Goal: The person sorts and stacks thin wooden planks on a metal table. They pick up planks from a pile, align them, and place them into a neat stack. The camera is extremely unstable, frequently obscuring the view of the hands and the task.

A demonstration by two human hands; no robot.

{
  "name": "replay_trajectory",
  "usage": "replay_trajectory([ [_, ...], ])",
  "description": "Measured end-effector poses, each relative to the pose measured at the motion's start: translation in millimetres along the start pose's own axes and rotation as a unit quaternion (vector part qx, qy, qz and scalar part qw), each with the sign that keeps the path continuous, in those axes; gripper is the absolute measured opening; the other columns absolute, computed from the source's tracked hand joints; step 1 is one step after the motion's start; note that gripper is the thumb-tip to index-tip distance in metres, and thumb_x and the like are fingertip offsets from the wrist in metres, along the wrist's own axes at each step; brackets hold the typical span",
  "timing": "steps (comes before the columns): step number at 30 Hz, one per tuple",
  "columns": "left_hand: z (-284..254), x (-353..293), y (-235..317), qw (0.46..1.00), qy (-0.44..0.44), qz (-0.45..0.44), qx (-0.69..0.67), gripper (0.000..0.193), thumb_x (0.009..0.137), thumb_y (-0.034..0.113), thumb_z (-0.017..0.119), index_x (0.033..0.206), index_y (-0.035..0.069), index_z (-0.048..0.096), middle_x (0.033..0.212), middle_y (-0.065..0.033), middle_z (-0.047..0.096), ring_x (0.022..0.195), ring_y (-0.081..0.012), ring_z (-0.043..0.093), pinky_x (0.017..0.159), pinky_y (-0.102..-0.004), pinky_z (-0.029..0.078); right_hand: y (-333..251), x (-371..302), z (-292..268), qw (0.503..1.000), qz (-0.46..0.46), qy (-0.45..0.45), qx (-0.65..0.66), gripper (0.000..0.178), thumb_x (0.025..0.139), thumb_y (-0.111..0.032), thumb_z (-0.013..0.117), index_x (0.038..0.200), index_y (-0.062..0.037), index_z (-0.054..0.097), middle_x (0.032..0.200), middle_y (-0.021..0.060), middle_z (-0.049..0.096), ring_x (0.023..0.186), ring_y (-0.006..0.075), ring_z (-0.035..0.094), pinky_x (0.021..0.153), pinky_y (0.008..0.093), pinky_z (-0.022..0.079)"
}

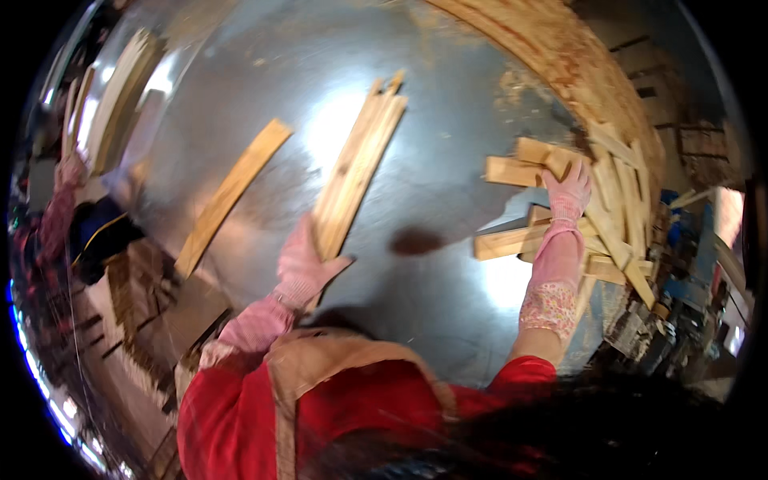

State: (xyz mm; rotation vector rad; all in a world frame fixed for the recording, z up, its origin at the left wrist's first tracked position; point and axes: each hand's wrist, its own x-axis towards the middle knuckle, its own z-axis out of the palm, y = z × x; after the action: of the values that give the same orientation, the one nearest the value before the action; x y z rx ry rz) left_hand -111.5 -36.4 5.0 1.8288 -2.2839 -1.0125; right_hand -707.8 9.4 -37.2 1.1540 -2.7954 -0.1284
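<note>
My left hand (pixel 302 264), in a pink glove, grips the near end of a few long, narrow wooden strips (pixel 358 164) lying side by side on the metal table. Its thumb is on their right side and its fingers are on their left. At the right, my right hand (pixel 569 192), also gloved in pink, has its fingers closed over a short wooden piece (pixel 562 160) at the edge of a loose pile. A single wooden strip (pixel 232 196) lies apart, left of my left hand.
The shiny metal table (pixel 440 136) has a curved wooden border (pixel 552 48) at the far right. Jumbled wooden slats (pixel 620 200) lean there. A stack of pale boards (pixel 124 100) stands at the far left, where another person's gloved hand (pixel 72 170) touches wood.
</note>
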Motion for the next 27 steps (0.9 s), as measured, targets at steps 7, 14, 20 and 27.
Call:
replay_trajectory([
  [7,44.3,11.9,-10.0,0.994,0.058,-0.013,0.095,0.122,0.072,0.039,0.095,0.168,0.002,0.028,0.15,-0.028,0.055,0.135,-0.0467,0.057,0.115,-0.0522,0.048,115.3,20.6,4.3,0.988,0.057,-0.106,-0.101,0.111,0.08,-0.068,0.084,0.169,-0.0219,0.036,0.147,0.0176,0.065,0.14,0.0354,0.058,0.116,0.05,0.046],
  [14,50.9,7.0,-22.0,0.99,0.052,-0.039,0.122,0.129,0.075,0.041,0.095,0.172,0.005,0.019,0.157,-0.0253,0.05,0.139,-0.0455,0.054,0.115,-0.0507,0.048,-12.7,-11.7,-82.0,0.95,-0.017,-0.294,0.1,0.096,0.091,-0.084,0.049,0.153,-0.01,0.056,0.13,0.0246,0.074,0.125,0.0416,0.069,0.106,0.048,0.052],
  [20,23.0,-4.0,0.4,0.973,0.106,0.166,0.117,0.109,0.08,0.039,0.092,0.163,-0.002,0.037,0.158,-0.0315,0.047,0.143,-0.0472,0.049,0.124,-0.052,0.038,-140.2,-65.9,-47.4,0.746,0.107,-0.361,0.55,0.09,0.102,-0.077,0.051,0.137,0.0052,0.065,0.116,0.0218,0.078,0.106,0.0315,0.074,0.097,0.0435,0.056],
  [27,58.2,-6.3,66.0,0.955,-0.192,-0.019,-0.226,0.1,0.087,0.025,0.08,0.17,0.008,0.028,0.131,-0.0172,0.074,0.107,-0.034,0.073,0.099,-0.0419,0.057,-211.0,-117.0,-72.8,0.677,0.096,-0.28,0.673,0.089,0.109,-0.077,0.036,0.148,-0.0014,0.061,0.127,0.0203,0.075,0.111,0.0259,0.072,0.105,0.0373,0.052],
])
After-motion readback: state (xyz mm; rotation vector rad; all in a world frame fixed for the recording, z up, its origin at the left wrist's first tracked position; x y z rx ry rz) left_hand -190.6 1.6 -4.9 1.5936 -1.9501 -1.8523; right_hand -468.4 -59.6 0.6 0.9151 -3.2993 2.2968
